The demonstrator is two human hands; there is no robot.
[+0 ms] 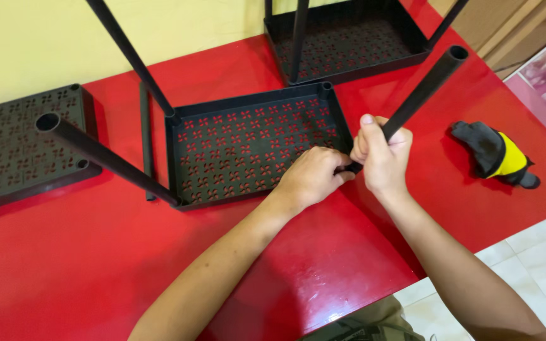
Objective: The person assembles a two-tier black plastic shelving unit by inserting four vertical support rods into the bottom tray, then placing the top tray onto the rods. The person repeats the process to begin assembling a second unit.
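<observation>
Head view: right hand (382, 151) grips black tube leg (421, 91), left hand (311, 177) clamps perforated tray (248, 142) corner. Keep tube aligned with socket, push straight, brace tray on red surface (83, 252).

The right hand (380, 155) and left hand (314, 177) cover the near-right corner of the middle tray (248, 145), hiding where the tube (421, 91) meets it. The far tray (349, 41) and two upright tubes are cut off by the top edge. The left tray (14, 145) runs past the left edge.
</observation>
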